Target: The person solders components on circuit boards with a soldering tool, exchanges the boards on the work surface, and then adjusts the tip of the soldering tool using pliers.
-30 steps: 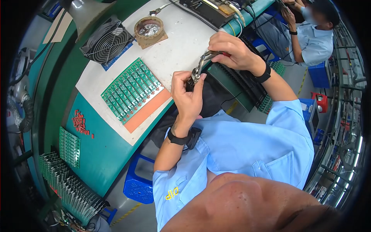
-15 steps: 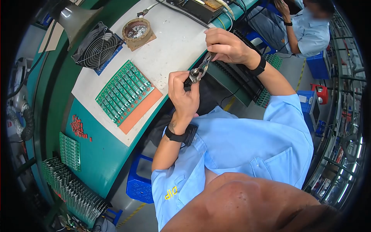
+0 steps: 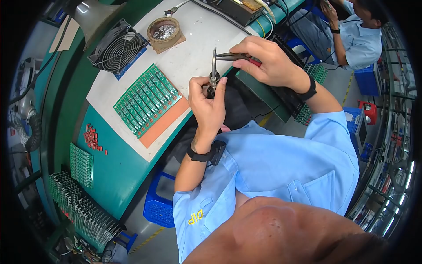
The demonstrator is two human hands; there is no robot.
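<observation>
My left hand [image 3: 207, 103] is closed around the dark lower part of a small metal tool [image 3: 214, 72], which stands upright above the table's edge. Long-nosed pliers [image 3: 232, 56] with a red handle are in my right hand [image 3: 270, 59], fingers wrapped round them. Their jaws point left and meet the tool near its upper end; the exact contact is too small to tell. Left of my hands, a panel of green circuit boards [image 3: 147, 101] lies on an orange sheet [image 3: 165, 123] on the white table mat [image 3: 198, 31].
A solder pot [image 3: 164, 31] and a fan [image 3: 118, 50] stand beyond the panel. Red parts [image 3: 92, 138], another board panel [image 3: 81, 165] and racked boards [image 3: 83, 209] are at left. A blue stool [image 3: 158, 204] is below the table. A co-worker [image 3: 356, 39] sits at upper right.
The tool in my left hand has turned more upright. The pliers in my right hand now point left, with more of their length showing. The view has shifted slightly.
</observation>
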